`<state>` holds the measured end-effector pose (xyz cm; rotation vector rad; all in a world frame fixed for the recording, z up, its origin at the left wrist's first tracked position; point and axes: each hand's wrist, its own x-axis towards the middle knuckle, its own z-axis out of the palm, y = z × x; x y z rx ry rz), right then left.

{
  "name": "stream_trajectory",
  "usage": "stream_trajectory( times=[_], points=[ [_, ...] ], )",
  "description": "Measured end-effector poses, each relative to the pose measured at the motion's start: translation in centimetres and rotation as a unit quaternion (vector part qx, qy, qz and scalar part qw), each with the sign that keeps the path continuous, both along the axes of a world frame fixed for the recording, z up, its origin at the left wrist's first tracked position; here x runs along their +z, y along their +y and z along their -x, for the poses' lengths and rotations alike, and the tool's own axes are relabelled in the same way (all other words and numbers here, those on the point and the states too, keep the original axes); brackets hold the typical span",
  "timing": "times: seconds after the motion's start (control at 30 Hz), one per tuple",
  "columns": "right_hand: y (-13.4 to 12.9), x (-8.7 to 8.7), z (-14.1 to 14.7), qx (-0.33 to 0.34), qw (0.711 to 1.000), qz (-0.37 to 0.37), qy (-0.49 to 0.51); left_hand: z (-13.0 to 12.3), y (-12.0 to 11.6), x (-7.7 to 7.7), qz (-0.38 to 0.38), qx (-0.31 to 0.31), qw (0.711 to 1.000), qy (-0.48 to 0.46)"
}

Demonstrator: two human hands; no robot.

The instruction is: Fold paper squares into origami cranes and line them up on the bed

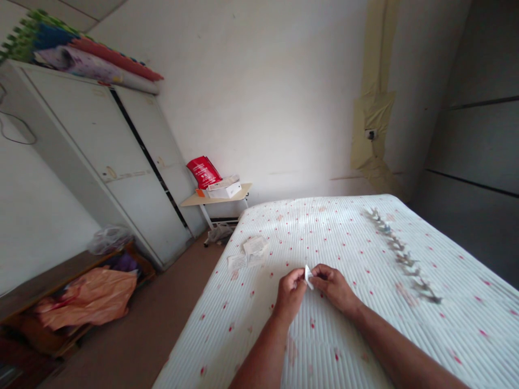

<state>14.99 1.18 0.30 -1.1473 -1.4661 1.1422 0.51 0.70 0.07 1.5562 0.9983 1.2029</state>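
Between my two hands, above the middle of the bed, is a small folded piece of white paper point(308, 277). My left hand point(291, 289) pinches it from the left side. The fingers of my right hand point(330, 283) are closed on its right side. A row of small folded paper figures point(399, 254), looking like paper cranes, runs along the right part of the bed. To the left of my hands lie several loose sheets of printed paper point(255, 247), partly overlapping.
The bed point(336, 335) has a white ribbed cover with red dots. Beyond its far left corner stands a small table point(192, 200) with a red bag point(204, 172) and a white box point(225, 189). A grey cabinet point(97, 129) and a low bench with an orange bag point(91, 297) stand left.
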Motion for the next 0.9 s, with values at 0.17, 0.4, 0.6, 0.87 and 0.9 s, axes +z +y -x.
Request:
stream_trajectory(
  times=[0.17, 0.4, 0.6, 0.87, 0.9],
  points=[
    [-0.01, 0.13, -0.02, 0.003, 1.0, 0.009, 0.006, -0.02, 0.09, -0.16, -0.013, 0.016, 1.0, 0.019],
    [0.05, -0.06, -0.09, 0.013, 1.0, 0.008, 0.016, -0.11, 0.07, -0.11, -0.017, 0.027, 0.999, 0.02],
    [-0.07, 0.01, -0.06, 0.017, 1.0, 0.012, 0.014, -0.14, -0.16, 0.26, -0.008, 0.023, 1.0, 0.017],
    [0.1, -0.26, -0.02, 0.022, 1.0, 0.005, 0.016, -0.05, 0.06, -0.29, -0.017, 0.052, 0.997, 0.056],
    [0.13, -0.33, -0.03, 0.023, 1.0, 0.004, 0.016, -0.07, 0.13, -0.4, -0.019, 0.057, 0.996, 0.062]
  ],
)
